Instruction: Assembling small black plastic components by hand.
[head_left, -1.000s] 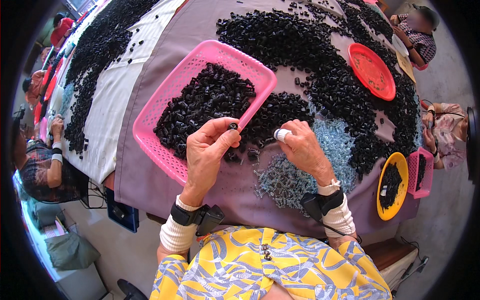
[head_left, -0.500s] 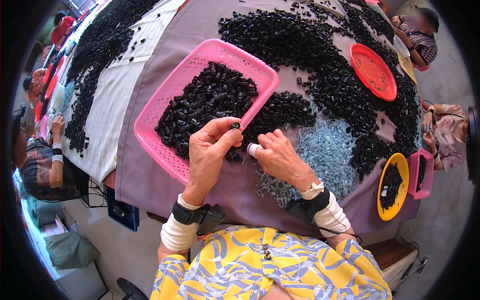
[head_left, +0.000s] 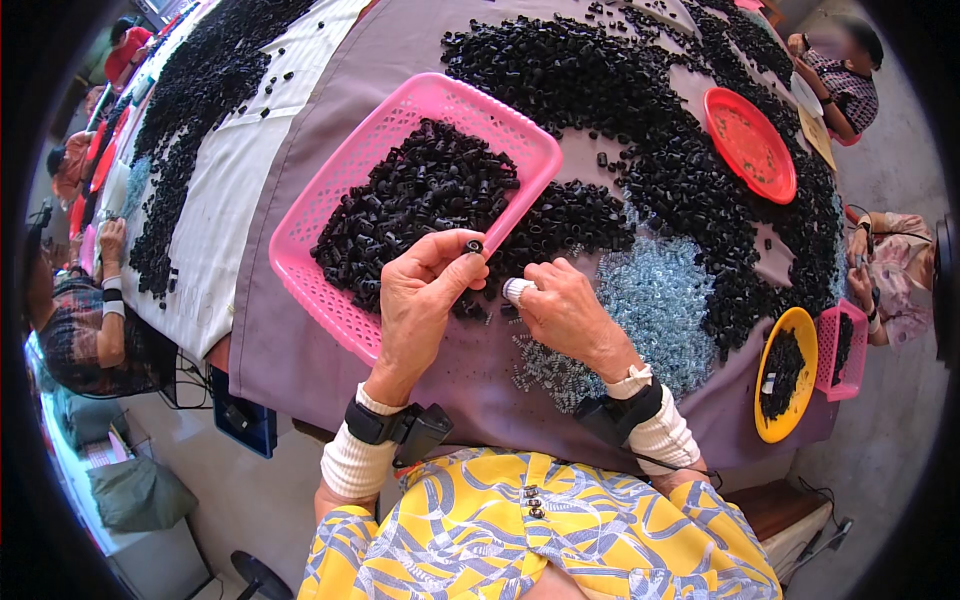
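Observation:
Between thumb and forefinger, my left hand [head_left: 425, 290] pinches a small black hollow cap [head_left: 474, 246], its round opening facing up. It is held over the near right rim of a pink plastic basket [head_left: 300, 215], heaped with black caps [head_left: 410, 200] of the same kind. Just right of it, apart from the cap, my right hand [head_left: 568, 310] has its fingers curled together. A white wrap [head_left: 516, 291] covers one fingertip. Whatever those fingers may pinch is hidden. Below and beside the right hand spreads a pile of small, clear bluish coil-like pieces [head_left: 660, 305].
More black caps [head_left: 560, 70] cover the far table. A red tray [head_left: 750, 145] lies at far right; a yellow tray [head_left: 797, 400] with black pieces and a small pink basket [head_left: 850, 380] sit nearer. Co-workers [head_left: 870, 250] sit around the table on both sides.
My left hand keeps the cap in nearly the same place. The right hand has turned slightly, its wrapped fingertip shifting a little to the right and up.

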